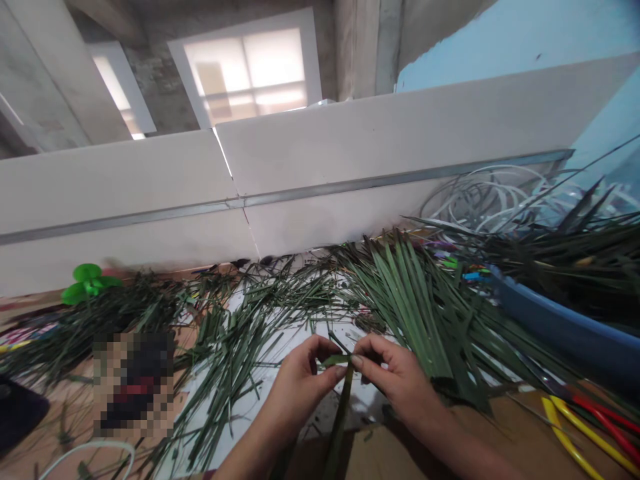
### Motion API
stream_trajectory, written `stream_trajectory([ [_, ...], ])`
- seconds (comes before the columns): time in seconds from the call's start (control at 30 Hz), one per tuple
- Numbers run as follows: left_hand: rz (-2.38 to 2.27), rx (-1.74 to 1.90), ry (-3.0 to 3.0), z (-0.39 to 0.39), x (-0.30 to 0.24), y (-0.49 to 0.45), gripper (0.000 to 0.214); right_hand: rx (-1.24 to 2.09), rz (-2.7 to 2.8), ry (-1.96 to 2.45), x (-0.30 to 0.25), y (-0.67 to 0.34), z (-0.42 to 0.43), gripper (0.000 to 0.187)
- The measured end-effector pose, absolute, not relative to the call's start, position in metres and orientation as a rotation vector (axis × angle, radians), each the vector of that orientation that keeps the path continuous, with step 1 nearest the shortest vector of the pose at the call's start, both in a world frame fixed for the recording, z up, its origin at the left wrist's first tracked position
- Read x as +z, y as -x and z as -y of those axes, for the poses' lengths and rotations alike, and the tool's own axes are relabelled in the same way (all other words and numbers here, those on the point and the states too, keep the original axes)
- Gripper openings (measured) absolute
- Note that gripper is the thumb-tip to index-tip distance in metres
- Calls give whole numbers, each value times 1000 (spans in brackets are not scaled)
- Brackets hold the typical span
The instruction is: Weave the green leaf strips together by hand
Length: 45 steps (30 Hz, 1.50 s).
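Observation:
Pinched between both hands is a long green leaf strip [341, 408], folded or crossed near its top, with its tail hanging down toward me. My left hand [309, 375] has thumb and fingers closed on the folded part. Close beside it, my right hand [384, 365] grips the same strip at the crossing with thumb and forefinger. Just right of my right hand lies a thick bundle of long green leaves [417, 303]. Thin cut leaf strips [233, 380] are spread over a white sheet [273, 393] to the left.
At the right stand a blue basin [565, 327] heaped with dark leaves, and yellow-handled [575, 437] and red-handled tools. White coiled strapping [480, 193] lies behind. A green plastic propeller-like piece [87, 285] sits at left. A pale partition [320, 173] closes the table's back.

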State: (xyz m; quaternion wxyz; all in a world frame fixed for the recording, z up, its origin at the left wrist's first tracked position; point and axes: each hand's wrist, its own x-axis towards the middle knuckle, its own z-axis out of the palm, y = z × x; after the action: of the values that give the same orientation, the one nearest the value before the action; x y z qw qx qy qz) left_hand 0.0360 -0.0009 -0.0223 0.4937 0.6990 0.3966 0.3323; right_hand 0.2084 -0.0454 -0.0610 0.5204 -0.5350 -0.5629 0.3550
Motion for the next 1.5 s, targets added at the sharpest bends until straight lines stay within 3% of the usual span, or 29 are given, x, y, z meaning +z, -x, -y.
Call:
stream_trajectory([
  [0.4,-1236,993,-2137,-9,-18,-18,9,830,1081,1164,-56,-217,41,23],
  [0.77,-890,1063,-1364,7,-29,-64,15,947,1141,1107,-55,-203,47,28],
  [1.0,-975,1038,-1648,10,-37,-58,7,956,1090,1164,-60,-202,44,25],
  [1.3,-935,870,-1911,13,-47,-47,53,991,939,1115,-67,-209,34,30],
  [1.5,-1007,956,-1892,15,-47,-48,41,936,1038,1196,-69,-205,39,26],
])
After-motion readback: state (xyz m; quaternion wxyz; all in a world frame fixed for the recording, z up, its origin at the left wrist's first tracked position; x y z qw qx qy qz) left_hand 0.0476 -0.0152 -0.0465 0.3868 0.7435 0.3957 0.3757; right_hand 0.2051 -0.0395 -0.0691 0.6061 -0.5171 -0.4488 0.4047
